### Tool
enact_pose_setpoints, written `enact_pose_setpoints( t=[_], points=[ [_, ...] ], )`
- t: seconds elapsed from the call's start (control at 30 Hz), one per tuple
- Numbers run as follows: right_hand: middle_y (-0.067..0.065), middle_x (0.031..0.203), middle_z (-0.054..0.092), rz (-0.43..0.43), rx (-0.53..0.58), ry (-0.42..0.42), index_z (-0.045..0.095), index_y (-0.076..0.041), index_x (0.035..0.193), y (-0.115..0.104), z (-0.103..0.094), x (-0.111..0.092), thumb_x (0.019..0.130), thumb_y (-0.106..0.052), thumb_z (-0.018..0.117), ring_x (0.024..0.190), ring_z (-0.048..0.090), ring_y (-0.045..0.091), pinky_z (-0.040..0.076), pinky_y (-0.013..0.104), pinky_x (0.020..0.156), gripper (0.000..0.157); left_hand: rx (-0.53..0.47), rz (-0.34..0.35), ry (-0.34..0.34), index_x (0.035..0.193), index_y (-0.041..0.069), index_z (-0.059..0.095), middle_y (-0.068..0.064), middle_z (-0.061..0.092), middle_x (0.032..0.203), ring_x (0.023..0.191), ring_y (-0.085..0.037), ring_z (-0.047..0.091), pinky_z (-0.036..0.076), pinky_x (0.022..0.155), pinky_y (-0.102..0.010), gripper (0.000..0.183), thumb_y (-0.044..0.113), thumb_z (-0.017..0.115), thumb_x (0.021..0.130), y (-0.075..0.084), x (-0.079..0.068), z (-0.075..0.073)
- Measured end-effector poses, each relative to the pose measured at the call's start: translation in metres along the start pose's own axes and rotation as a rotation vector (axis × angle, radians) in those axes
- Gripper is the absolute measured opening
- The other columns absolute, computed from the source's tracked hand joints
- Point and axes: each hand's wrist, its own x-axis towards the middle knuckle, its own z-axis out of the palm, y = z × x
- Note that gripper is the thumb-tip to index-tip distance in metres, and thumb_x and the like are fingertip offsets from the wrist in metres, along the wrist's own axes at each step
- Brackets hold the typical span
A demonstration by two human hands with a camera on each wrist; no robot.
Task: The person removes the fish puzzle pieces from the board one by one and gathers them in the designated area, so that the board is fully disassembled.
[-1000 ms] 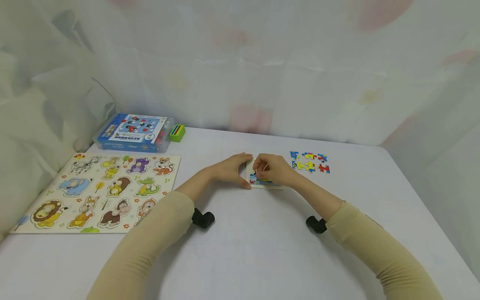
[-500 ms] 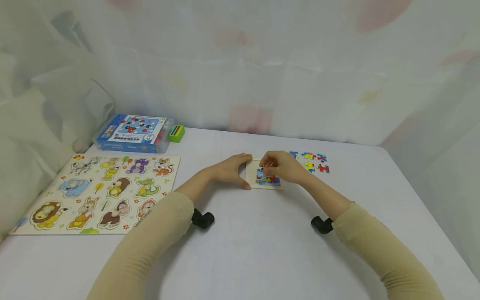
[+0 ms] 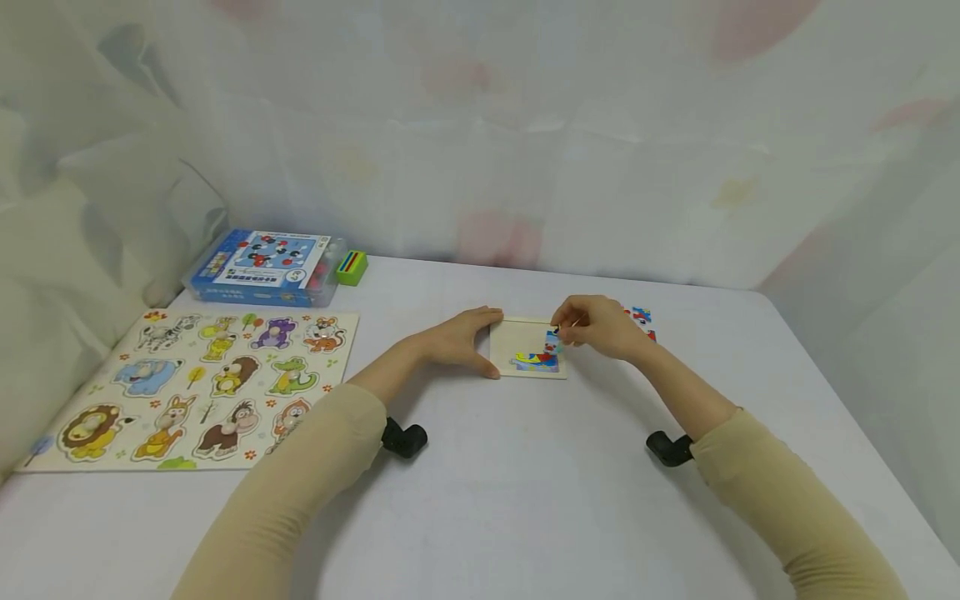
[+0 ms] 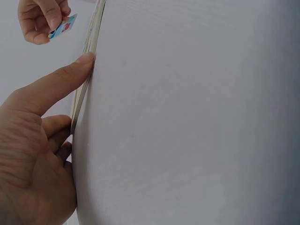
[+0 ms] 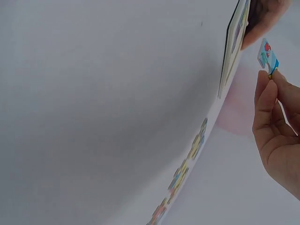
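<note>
Partly hiding loose pieces, the right hand pinched a tile, slanting lengthwise toward the tray the left hand touched, fingers apart.

Beige long sleeves, black fittings
The plain cloth is close-fitting and finely creased up the arm from each cuff; beside the cuff juts a dark, rounded, elbow-shaped fitting; beyond it, the fingers are bare.
</note>
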Motion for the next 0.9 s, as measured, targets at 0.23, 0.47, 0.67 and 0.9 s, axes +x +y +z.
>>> enact_pose_setpoints(
  t=[0.23,0.47,0.67,0.9],
  points=[
    [0.011,0.099,0.065,0.022,-0.017,0.01,0.067,-0.008,0.109,0.014,-0.011,-0.004,0.091,-0.009,0.066,0.088,0.068,0.028,0.061,0.041,0.084,0.018,0.001,-0.009,-0.001,0.156,0.009,0.027,-0.003,0.024,0.166,0.158,-0.023,0.009,0.012,0.13,-0.042,0.103,0.039,0.083,0.075,0.0,0.0,0.0],
    [0.012,0.099,0.065,0.025,-0.026,0.005,0.067,-0.005,0.109,0.026,-0.018,-0.008,0.092,-0.008,0.066,0.086,0.068,0.025,0.062,0.038,0.082,0.017,0.004,-0.017,-0.009,0.157,0.01,0.025,-0.002,0.022,0.166,0.158,-0.022,0.008,0.012,0.13,-0.042,0.104,0.039,0.083,0.076,0.001,-0.001,-0.001],
    [0.016,0.105,0.07,0.027,-0.025,-0.011,0.068,-0.003,0.108,0.033,-0.024,-0.01,0.092,-0.009,0.066,0.085,0.069,0.019,0.061,0.032,0.079,0.018,0.003,-0.016,-0.012,0.157,0.01,0.025,-0.003,0.022,0.167,0.158,-0.023,0.008,0.011,0.13,-0.043,0.104,0.04,0.083,0.076,0.001,-0.001,-0.001],
    [0.016,0.102,0.072,0.066,-0.025,-0.028,0.071,-0.002,0.108,0.042,-0.028,-0.008,0.09,-0.007,0.067,0.079,0.066,0.01,0.058,0.022,0.073,0.019,0.012,-0.012,-0.011,0.157,0.009,0.024,-0.004,0.021,0.167,0.158,-0.025,0.008,0.012,0.13,-0.044,0.104,0.04,0.082,0.076,0.001,-0.002,-0.001]
  ],
)
